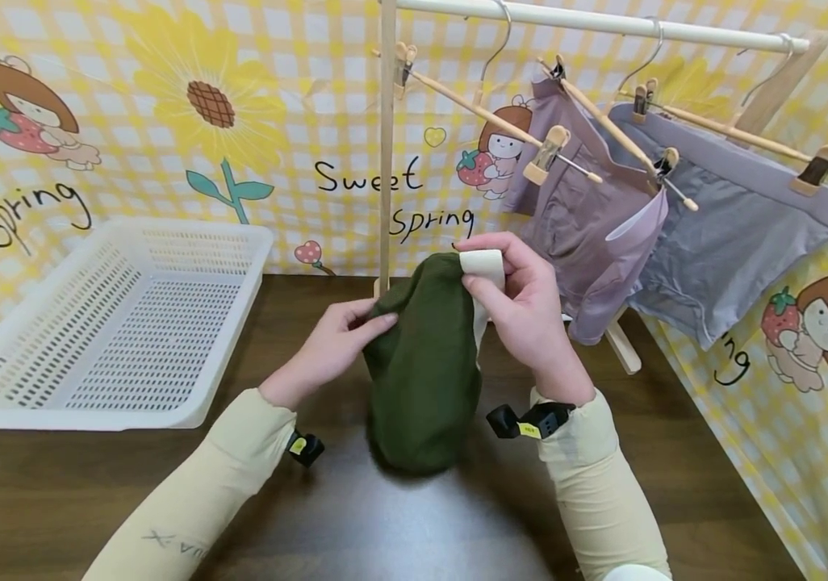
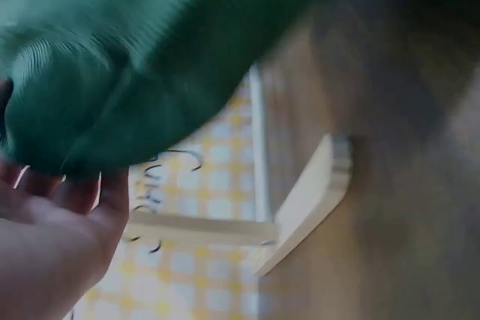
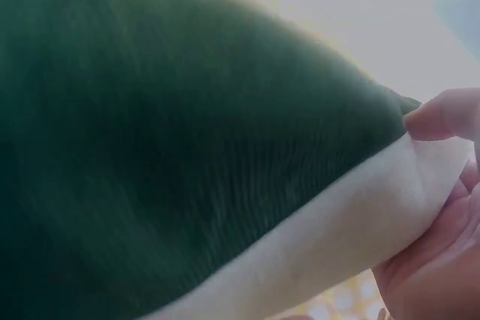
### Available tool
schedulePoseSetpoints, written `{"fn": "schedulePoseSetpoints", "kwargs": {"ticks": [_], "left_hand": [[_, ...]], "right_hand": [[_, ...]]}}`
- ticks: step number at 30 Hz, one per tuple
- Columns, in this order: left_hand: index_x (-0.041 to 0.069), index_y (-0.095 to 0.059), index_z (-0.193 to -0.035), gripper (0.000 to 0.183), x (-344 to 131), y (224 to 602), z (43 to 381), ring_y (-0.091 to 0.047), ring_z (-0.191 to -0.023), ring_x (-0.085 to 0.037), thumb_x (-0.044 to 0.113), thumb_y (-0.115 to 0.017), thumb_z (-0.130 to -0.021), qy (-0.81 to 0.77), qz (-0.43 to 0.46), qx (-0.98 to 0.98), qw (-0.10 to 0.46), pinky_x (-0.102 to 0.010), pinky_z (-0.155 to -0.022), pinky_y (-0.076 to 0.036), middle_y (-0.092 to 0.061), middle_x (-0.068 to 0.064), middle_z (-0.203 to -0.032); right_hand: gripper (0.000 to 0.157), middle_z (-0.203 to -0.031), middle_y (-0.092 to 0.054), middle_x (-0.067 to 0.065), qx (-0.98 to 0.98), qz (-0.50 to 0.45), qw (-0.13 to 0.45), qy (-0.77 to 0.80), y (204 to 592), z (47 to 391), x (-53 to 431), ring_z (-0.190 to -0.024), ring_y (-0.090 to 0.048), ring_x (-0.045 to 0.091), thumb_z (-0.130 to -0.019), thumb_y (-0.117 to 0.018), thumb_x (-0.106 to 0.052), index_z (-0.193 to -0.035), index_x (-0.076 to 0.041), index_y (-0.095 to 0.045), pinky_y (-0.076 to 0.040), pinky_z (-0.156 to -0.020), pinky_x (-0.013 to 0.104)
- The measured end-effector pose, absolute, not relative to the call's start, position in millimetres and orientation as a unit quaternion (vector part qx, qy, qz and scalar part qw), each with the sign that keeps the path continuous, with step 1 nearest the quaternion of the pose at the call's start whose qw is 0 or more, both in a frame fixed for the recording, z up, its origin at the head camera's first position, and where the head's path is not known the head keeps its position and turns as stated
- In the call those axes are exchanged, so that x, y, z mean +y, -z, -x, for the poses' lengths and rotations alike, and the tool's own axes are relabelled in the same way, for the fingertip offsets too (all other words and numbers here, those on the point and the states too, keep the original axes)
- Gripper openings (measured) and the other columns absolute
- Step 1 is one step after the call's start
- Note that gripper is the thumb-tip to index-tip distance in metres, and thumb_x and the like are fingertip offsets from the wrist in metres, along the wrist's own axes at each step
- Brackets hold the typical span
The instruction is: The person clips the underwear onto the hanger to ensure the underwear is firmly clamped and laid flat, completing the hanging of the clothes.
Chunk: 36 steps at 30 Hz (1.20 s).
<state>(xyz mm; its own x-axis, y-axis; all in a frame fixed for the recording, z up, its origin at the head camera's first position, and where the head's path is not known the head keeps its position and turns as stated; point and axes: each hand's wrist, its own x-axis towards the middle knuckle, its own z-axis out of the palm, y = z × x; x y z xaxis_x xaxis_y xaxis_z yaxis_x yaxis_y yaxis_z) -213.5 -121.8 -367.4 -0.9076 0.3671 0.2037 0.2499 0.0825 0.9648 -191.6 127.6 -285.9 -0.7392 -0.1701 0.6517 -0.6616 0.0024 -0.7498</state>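
Note:
A dark green garment (image 1: pixel 424 379) with a white band hangs between both hands, its lower end close over the dark table. Thumb on top, my left hand (image 1: pixel 334 343) pinches its left edge. At the upper right corner, my right hand (image 1: pixel 530 311) grips the white band (image 1: pixel 483 260) between thumb and fingers. The left wrist view has the left hand (image 2: pixel 56 230) at the edge of the green cloth (image 2: pixel 112 103), its fingers partly behind it. Up close in the right wrist view, the right hand's thumb (image 3: pixel 446 114) presses where green meets white.
A white perforated basket (image 1: pixel 228 323) stands on the table (image 1: pixel 298 500) at left. Behind the hands rises a rack with a white rail (image 1: pixel 603 20). It carries a bare clip hanger (image 1: pixel 479 113), a mauve garment (image 1: pixel 581 226) and grey-blue shorts (image 1: pixel 704 218). A wooden rack foot (image 1: pixel 623 347) sits at right.

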Motion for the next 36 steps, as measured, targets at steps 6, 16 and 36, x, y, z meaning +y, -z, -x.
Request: {"fn": "schedulePoseSetpoints", "kwargs": {"ticks": [6, 16, 36], "left_hand": [[-0.007, -0.072, -0.110, 0.020, -140.0, 340.4, 215.0, -0.063, -0.079, -0.016, 0.010, -0.065, -0.101, -0.658, -0.191, 0.723, -0.087, -0.026, -0.071, -0.052, -0.071, -0.003, -0.090], [0.007, -0.079, -0.104, 0.011, -150.4, 295.6, 198.8, -0.054, -0.067, -0.016, 0.012, -0.074, -0.096, -0.652, -0.204, 0.717, -0.139, -0.027, -0.059, -0.046, -0.064, -0.004, -0.078], [0.019, -0.073, -0.129, 0.030, -167.3, 297.6, 175.3, -0.067, -0.090, -0.014, 0.009, -0.062, -0.103, -0.489, -0.305, 0.816, 0.045, -0.027, -0.079, -0.052, -0.075, 0.001, -0.102]], "right_hand": [[0.019, -0.093, -0.073, 0.013, -0.714, -0.235, 0.231, -0.617, 289.7, 197.9, 140.4, -0.067, -0.059, 0.019, -0.091, -0.073, 0.002, -0.109, -0.002, -0.074, -0.048, -0.058, 0.027], [0.020, -0.101, -0.074, 0.008, -0.726, -0.235, 0.242, -0.600, 287.0, 195.8, 150.7, -0.065, -0.055, 0.016, -0.089, -0.076, 0.003, -0.108, -0.002, -0.079, -0.042, -0.055, 0.024], [0.015, -0.095, -0.072, 0.004, -0.816, -0.267, -0.002, -0.513, 330.4, 190.8, 174.9, -0.071, -0.061, 0.017, -0.098, -0.071, -0.013, -0.111, -0.008, -0.076, -0.049, -0.061, 0.029]]}}
